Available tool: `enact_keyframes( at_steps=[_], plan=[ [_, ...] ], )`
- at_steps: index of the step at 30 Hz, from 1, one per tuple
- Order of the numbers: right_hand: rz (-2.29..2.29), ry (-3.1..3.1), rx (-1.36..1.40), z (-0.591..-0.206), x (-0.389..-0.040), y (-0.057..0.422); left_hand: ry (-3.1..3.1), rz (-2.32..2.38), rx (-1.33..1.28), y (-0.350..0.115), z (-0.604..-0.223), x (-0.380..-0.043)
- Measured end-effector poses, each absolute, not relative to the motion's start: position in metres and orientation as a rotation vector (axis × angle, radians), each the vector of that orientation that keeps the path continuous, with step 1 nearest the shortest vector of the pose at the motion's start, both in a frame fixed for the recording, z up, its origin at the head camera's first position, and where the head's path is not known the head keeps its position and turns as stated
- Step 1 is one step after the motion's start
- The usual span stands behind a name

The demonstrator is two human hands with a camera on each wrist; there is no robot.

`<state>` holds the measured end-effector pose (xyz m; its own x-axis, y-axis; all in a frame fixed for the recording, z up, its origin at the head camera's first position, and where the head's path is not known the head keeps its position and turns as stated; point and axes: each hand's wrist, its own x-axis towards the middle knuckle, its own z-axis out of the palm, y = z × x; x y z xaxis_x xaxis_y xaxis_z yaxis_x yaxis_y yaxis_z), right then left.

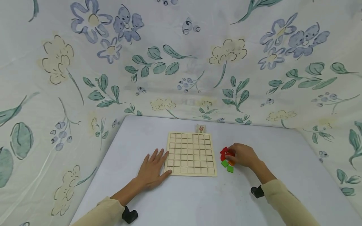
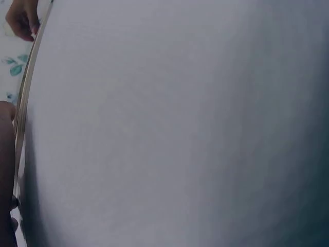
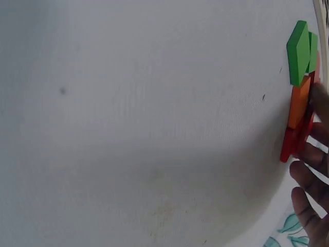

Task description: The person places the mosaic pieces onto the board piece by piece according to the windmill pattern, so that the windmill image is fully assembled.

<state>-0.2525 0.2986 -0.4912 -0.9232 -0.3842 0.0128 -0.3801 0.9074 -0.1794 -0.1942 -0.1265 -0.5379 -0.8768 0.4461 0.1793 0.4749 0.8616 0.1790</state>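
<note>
Partly hidden by right hand (image 1: 244, 155): red tiles (image 1: 224, 150); grip unclear.

the tiles (image 1: 224, 163) are red, green and orange, the gridded board (image 1: 190, 153) cream, the floral cloth (image 1: 175, 34) white.

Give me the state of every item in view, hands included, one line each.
Grid board: flat on the white table, no tiles in its squares.
Green tiles: two, loose, right of the board.
Orange tile: loose, off the board.
Red tiles: bunched, partly hidden, count unclear.
Small printed square: beyond the board's far edge.
Left hand: fingers spread, touching the board's left side.
Right hand: fingers at the red tiles, grip unclear.
</note>
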Motion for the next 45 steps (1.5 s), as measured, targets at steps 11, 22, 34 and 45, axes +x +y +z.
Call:
enact_keyframes(
  at_steps=[11, 22, 34, 45],
  plan=[
    [-0.445, 3.067, -0.587, -0.493, -0.246, 0.302, -2.846, -0.310, -0.760, -0.130, -0.547, -0.187],
    [-0.668, 3.124, -0.549, -0.479, -0.259, 0.285, -2.876, -0.256, -0.730, -0.130, -0.547, -0.186],
    [-1.038, 2.884, -0.543, -0.487, -0.283, 0.243, -2.869, -0.269, -0.717, -0.127, -0.547, -0.183],
    [-1.403, 2.721, -0.451, -0.477, -0.296, 0.203, -2.880, -0.248, -0.700, -0.127, -0.548, -0.186]
  ],
)
